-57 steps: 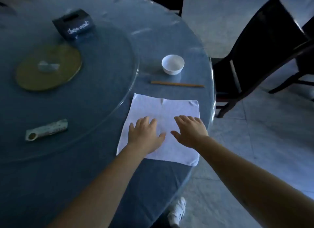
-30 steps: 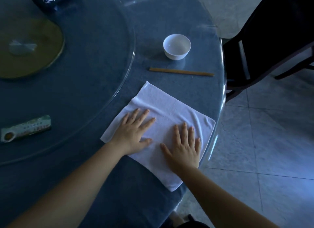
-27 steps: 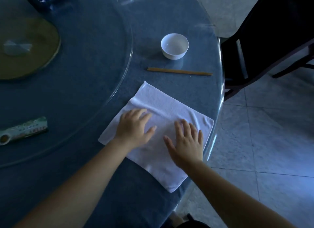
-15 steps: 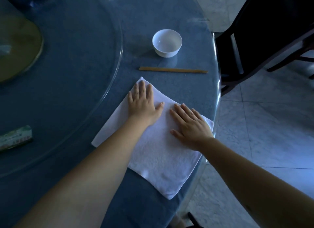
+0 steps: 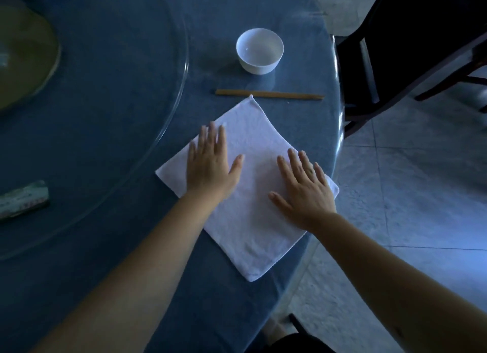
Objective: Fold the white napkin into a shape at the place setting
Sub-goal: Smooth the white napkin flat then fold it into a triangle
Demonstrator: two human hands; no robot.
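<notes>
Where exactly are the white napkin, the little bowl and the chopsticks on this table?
white napkin (image 5: 253, 221): head view, on bare cloth between the two wrists.
bowl (image 5: 259, 51): head view, on the inside of the white bowl.
chopsticks (image 5: 284, 95): head view, on the middle of the wooden pair, beyond the napkin's far corner.

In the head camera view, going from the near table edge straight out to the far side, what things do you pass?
White napkin with both hands flat on it, left hand and right hand, then chopsticks, then white bowl.

No legible text anywhere, printing on the packet (image 5: 23, 198) at the worktop's left too blurred to read
</notes>
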